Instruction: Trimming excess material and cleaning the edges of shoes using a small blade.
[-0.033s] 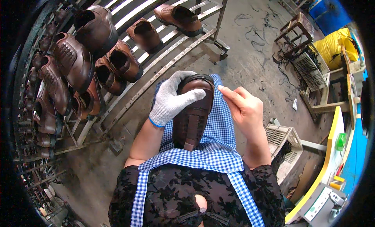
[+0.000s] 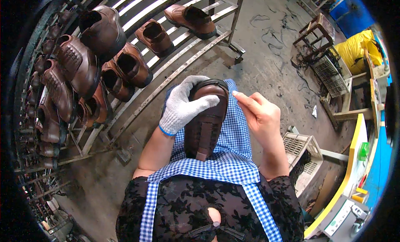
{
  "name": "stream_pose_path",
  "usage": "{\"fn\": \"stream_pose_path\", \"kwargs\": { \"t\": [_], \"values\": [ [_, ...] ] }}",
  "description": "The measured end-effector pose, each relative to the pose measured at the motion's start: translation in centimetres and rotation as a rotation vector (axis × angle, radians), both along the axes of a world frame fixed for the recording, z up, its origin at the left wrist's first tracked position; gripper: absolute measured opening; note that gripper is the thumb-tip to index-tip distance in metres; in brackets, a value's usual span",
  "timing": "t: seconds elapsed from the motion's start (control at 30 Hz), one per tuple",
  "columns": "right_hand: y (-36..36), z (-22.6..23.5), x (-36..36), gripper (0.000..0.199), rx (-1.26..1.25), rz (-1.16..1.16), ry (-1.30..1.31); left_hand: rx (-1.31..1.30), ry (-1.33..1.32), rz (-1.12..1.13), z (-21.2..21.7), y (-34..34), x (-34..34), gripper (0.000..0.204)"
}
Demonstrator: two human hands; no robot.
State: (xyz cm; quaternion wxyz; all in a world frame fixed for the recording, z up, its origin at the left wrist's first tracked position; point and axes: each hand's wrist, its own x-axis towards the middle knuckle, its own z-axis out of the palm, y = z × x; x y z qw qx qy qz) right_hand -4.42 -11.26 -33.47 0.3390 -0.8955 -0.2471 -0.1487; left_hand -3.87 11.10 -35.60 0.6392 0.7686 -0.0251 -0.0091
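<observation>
A dark brown leather shoe (image 2: 205, 115) stands lengthwise over my lap, against a blue-and-white checked apron (image 2: 238, 142). My left hand (image 2: 183, 104), in a light grey knit glove with a blue cuff edge, is closed round its far end. The thumb lies across the leather and the fingers curl behind the left side. A band with stitched edges runs down the near part of the shoe. Just right of the shoe's far end, my bare right hand (image 2: 262, 115) is held in a pinch, fingertips together. What lies between those fingertips is too small to make out.
To the left, a metal rack (image 2: 175, 73) carries many brown shoes (image 2: 79, 65). A pale plastic crate (image 2: 298, 152) sits low at my right, near a yellow-edged bench (image 2: 354, 158). Farther off are a wooden stool (image 2: 318, 31), another crate (image 2: 331, 75) and a yellow sack (image 2: 356, 52). Dark scraps litter the floor.
</observation>
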Motion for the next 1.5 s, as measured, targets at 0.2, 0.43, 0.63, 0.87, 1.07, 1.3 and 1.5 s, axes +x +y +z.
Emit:
{"fn": "stream_pose_path", "kwargs": {
  "t": [0.2,0.43,0.63,0.87,1.07,1.3,1.5],
  "values": [
    [0.5,-0.2,0.2,0.026,0.097,0.013,0.008,0.001,-0.004,0.004,-0.1,0.0,-0.1,0.048],
    [0.7,-0.3,0.2,0.025,0.118,0.014,0.029,0.007,-0.037,-0.025,0.1,0.1,-0.1,0.049],
    [1.0,-0.6,0.2,0.028,0.156,-0.015,0.03,0.019,-0.035,-0.025,0.3,0.0,-0.1,0.048],
    [1.3,-1.3,0.3,0.025,0.297,-0.013,0.124,-0.002,-0.026,-0.015,0.3,0.1,-0.1,0.048],
    [1.6,-3.4,0.0,0.022,0.504,-0.007,0.261,-0.04,-0.014,-0.011,-0.2,0.0,0.0,0.049],
    [0.4,-2.3,-0.5,0.024,0.374,0.035,0.266,-0.018,-0.025,-0.014,0.3,0.0,-0.2,0.048],
    [-2.0,1.4,-0.3,0.032,0.032,0.093,0.06,0.025,-0.042,-0.03,0.0,-0.3,-0.4,0.051]
  ]
}}
